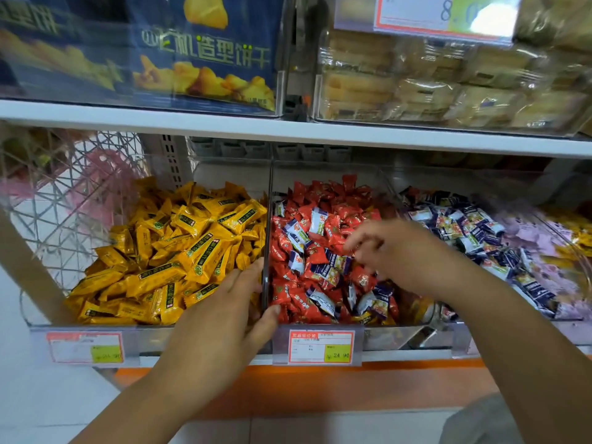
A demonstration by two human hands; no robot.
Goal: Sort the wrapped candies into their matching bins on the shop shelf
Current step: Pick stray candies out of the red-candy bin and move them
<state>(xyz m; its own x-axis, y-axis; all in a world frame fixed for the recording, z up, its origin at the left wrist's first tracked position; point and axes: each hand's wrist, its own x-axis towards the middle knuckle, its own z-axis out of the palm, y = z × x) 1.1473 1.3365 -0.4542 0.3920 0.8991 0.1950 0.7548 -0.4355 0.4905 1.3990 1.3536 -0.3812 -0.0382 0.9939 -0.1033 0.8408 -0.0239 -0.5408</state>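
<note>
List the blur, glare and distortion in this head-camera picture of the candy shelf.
Head view: motion blur smears the right hand over the red candies, while the left hand is sharper; glare whites out part of the top price tag; the biscuit box looks soft; wide-angle distortion slants and slightly bows the white shelf edge.

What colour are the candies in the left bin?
The candies are yellow with dark green labels, clearest in the head view.
</note>
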